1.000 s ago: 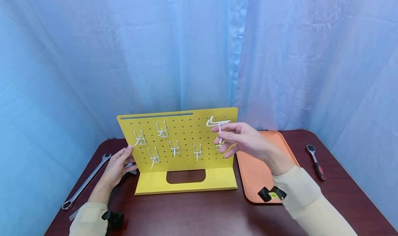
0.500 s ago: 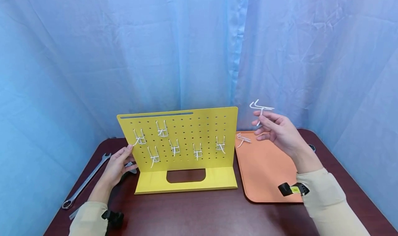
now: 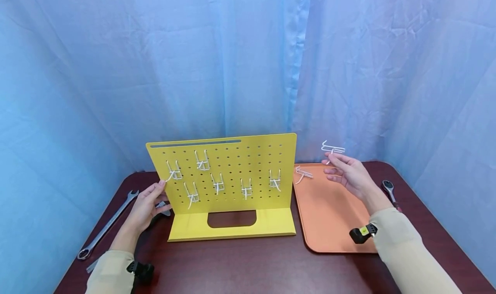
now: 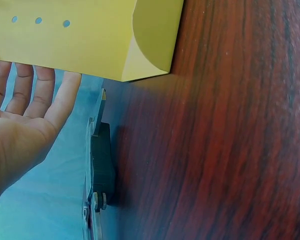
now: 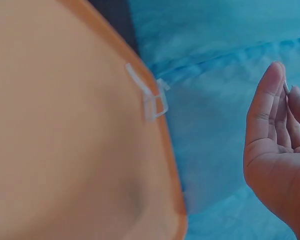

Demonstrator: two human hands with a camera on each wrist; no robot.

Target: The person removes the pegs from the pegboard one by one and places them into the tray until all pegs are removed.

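Note:
A yellow pegboard stands upright on its base on the dark wooden table, with several white wire hooks hung on it. My left hand rests with straight fingers against the board's left edge. My right hand is raised over the far end of the orange tray and pinches a white wire hook between thumb and fingertips. Another white hook lies at the tray's far left corner.
A long silver spanner lies on the table at the left. A dark adjustable wrench sits behind the left hand. A ratchet handle lies right of the tray. Blue curtain closes off the back and sides.
My right hand pulled a hook off the board's top right, carried it right over the tray and has now lowered it. The left hand has not moved.

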